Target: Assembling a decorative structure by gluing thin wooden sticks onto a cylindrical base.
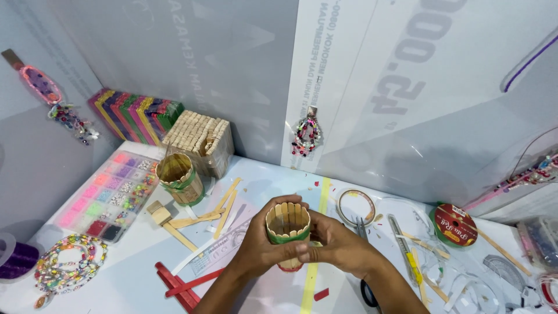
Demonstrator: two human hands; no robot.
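I had both hands, left hand (pixel 256 247) and right hand (pixel 337 244), closed around the stick cup (pixel 287 224) between them above the surface (pixel 133 273), a second stick cup (pixel 179 177) well beyond my left.

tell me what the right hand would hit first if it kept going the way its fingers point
The right hand points leftward across the small stick cup it grips, so it would meet that cup at once, then the left hand on the far side. Depth is hard to judge from above.
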